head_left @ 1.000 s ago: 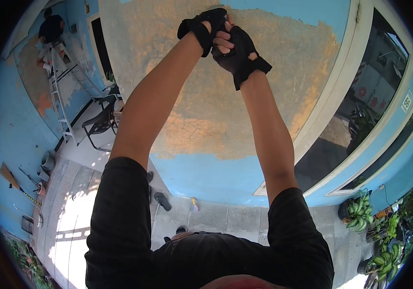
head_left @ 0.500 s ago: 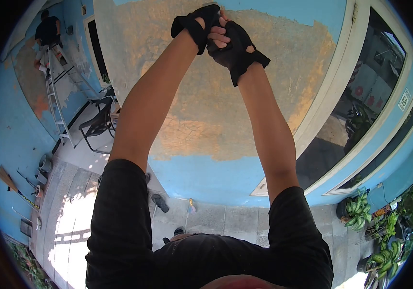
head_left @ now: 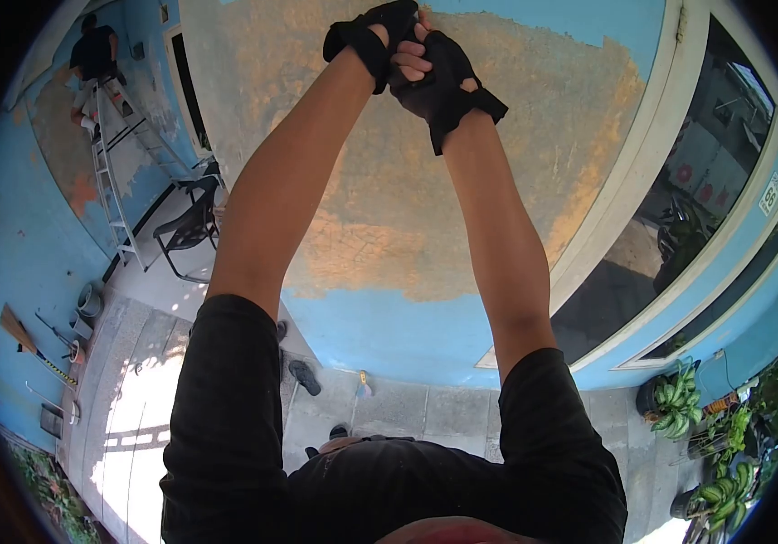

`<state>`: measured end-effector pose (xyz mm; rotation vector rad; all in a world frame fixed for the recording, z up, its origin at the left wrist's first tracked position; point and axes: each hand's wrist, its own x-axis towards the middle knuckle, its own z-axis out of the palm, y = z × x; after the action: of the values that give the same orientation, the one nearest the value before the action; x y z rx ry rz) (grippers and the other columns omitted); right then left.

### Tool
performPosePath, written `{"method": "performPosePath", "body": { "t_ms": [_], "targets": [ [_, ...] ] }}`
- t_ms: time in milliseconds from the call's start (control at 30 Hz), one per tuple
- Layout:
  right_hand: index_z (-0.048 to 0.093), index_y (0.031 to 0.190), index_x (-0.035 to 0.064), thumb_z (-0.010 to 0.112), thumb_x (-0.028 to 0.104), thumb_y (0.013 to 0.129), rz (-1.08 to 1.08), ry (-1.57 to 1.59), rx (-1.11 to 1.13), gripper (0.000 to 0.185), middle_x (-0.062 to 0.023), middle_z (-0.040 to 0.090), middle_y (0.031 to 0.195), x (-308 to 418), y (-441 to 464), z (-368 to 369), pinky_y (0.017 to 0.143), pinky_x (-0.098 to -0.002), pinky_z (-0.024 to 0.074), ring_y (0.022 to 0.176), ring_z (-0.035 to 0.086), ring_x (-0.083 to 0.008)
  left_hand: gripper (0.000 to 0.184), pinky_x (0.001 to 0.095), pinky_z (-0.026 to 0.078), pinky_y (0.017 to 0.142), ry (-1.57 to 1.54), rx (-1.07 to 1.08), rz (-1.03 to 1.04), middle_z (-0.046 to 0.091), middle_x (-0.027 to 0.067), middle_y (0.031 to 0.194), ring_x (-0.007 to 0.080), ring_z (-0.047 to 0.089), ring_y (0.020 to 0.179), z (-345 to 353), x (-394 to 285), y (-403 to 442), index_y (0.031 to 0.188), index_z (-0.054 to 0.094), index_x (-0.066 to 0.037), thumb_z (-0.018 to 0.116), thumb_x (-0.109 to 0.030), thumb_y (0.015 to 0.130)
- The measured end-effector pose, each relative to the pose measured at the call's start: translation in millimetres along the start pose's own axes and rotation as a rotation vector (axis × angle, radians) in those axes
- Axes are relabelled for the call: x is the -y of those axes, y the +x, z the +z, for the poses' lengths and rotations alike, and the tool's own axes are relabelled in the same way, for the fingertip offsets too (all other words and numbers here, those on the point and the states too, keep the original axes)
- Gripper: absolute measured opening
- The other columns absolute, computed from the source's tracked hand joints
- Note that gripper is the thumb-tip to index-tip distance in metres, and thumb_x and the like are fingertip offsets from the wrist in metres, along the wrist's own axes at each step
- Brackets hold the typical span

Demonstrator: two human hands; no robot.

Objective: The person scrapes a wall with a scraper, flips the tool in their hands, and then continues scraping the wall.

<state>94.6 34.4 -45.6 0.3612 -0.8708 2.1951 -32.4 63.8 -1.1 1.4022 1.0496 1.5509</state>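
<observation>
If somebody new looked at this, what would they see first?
Probably the left hand and right hand, in black fingerless gloves, raised close together before the big bare patch on the blue wall. Next, at upper left, a person up on a ladder. Leafy potted plants stand out at lower right.

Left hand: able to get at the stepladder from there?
Probably not. The left hand is raised at the patchy wall, up against the right hand; the stepladder looks well out of reach, off beyond the wall's left edge.
</observation>
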Motion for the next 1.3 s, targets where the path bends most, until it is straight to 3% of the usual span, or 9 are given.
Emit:
{"method": "performPosePath", "body": {
  "t_ms": [33, 200, 367, 733, 800, 867, 1100, 1233, 1300],
  "targets": [
    [0.055, 0.103, 0.0226, 0.038, 0.020, 0.103, 0.020, 0.023, 0.021, 0.016, 0.0022, 0.043, 0.062, 3, -1, 11, 0.038, -0.0215, 0.0320, 0.044, 0.038, -0.0080, 0.035, 0.0205, 0.048, 0.050, -0.012, 0.159, -0.070, 0.061, -0.0034, 0.072, 0.0067, 0.056, 0.058, -4, -21, -14, 0.085, 0.060, -0.013, 0.051, -0.045, 0.095],
    [0.054, 0.108, 0.0236, 0.040, 0.016, 0.102, 0.028, 0.020, -0.037, 0.017, 0.0022, 0.043, 0.064, -3, -16, 5, 0.039, -0.0213, 0.0323, 0.045, 0.038, -0.0077, 0.034, 0.0211, 0.048, 0.049, 0.105, -0.001, 0.134, 0.062, -0.0042, 0.075, 0.0078, 0.055, 0.058, -3, 11, 10, 0.087, 0.059, -0.013, 0.051, -0.045, 0.095],
    [0.053, 0.110, 0.0250, 0.039, 0.016, 0.102, 0.000, 0.026, -0.073, 0.018, 0.0022, 0.043, 0.063, -10, -21, 7, 0.039, -0.0222, 0.0316, 0.045, 0.038, -0.0081, 0.036, 0.0212, 0.047, 0.051, -0.079, 0.115, -0.032, 0.062, -0.0032, 0.074, 0.0078, 0.056, 0.061, -5, 13, 1, 0.086, 0.059, -0.012, 0.049, -0.045, 0.096],
    [0.054, 0.103, 0.0228, 0.041, 0.018, 0.102, 0.019, -0.045, -0.066, 0.014, 0.0022, 0.044, 0.064, -2, -19, 10, 0.039, -0.0214, 0.0319, 0.045, 0.038, -0.0079, 0.031, 0.0221, 0.046, 0.045, -0.026, 0.070, 0.052, 0.062, -0.0042, 0.072, 0.0085, 0.057, 0.059, 5, 4, -5, 0.087, 0.060, -0.015, 0.048, -0.042, 0.095],
    [0.054, 0.103, 0.0234, 0.041, 0.017, 0.102, 0.018, 0.045, -0.070, 0.015, 0.0023, 0.043, 0.063, -8, -23, 4, 0.039, -0.0213, 0.0322, 0.045, 0.038, -0.0083, 0.031, 0.0251, 0.046, 0.040, 0.039, 0.044, -0.171, 0.062, -0.0045, 0.072, 0.0086, 0.056, 0.057, 13, -1, -39, 0.087, 0.060, -0.016, 0.048, -0.043, 0.095],
    [0.055, 0.104, 0.0240, 0.039, 0.017, 0.102, 0.017, -0.004, -0.022, 0.017, 0.0021, 0.044, 0.062, -2, -31, 1, 0.039, -0.0215, 0.0324, 0.045, 0.038, -0.0084, 0.034, 0.0279, 0.046, 0.038, -0.003, -0.022, -0.127, 0.061, -0.0044, 0.070, 0.0096, 0.054, 0.054, 29, -2, -51, 0.085, 0.059, -0.016, 0.047, -0.045, 0.095],
    [0.054, 0.102, 0.0295, 0.046, 0.019, 0.101, 0.119, -0.115, -0.053, 0.014, 0.0020, 0.045, 0.063, 13, -34, -20, 0.037, -0.0226, 0.0321, 0.043, 0.039, -0.0096, 0.041, 0.0296, 0.052, 0.059, -0.143, -0.038, -0.006, 0.063, 0.0005, 0.078, 0.0149, 0.059, 0.067, 33, 21, -32, 0.084, 0.058, -0.011, 0.044, -0.047, 0.098],
    [0.051, 0.104, 0.0267, 0.048, 0.021, 0.100, 0.066, -0.193, -0.017, 0.007, 0.0007, 0.047, 0.062, 16, -28, -7, 0.036, -0.0235, 0.0326, 0.043, 0.043, -0.0104, 0.041, 0.0287, 0.051, 0.053, -0.241, 0.123, 0.019, 0.065, 0.0022, 0.081, 0.0140, 0.060, 0.067, 25, 26, -37, 0.103, 0.055, -0.009, 0.041, -0.047, 0.099],
    [0.055, 0.096, 0.0199, 0.048, 0.022, 0.099, -0.044, -0.536, -0.114, 0.007, 0.0011, 0.050, 0.063, 12, -37, -9, 0.036, -0.0249, 0.0328, 0.042, 0.043, -0.0105, 0.044, 0.0295, 0.054, 0.059, -0.259, 0.345, 0.036, 0.065, 0.0057, 0.088, 0.0152, 0.063, 0.073, 14, 43, -47, 0.114, 0.051, -0.007, 0.045, -0.048, 0.098]
  ]
}}
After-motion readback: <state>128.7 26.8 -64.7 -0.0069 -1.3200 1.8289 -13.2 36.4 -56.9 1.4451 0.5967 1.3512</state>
